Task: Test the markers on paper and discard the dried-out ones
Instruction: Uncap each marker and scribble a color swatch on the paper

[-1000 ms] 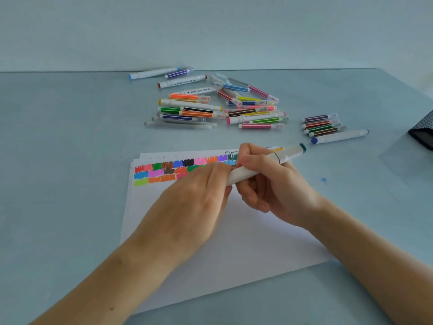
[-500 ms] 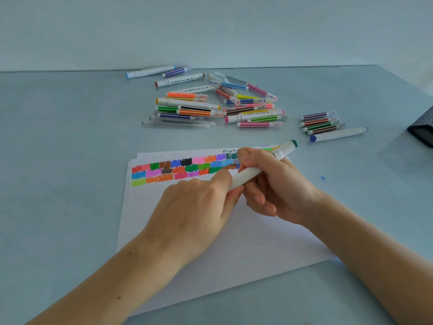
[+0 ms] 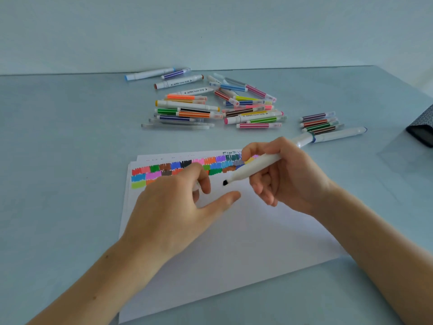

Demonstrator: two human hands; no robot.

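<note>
Fingers (image 3: 264,148) of your right hand (image 3: 288,174) hold the uncapped marker (image 3: 255,167), your left hand (image 3: 178,202) maybe hides its cap, so ink could smear your thumb.

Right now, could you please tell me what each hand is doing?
Left hand: fingers curled, apparently holding the pulled-off cap, mostly hidden.
Right hand: grips the uncapped white marker.
</note>
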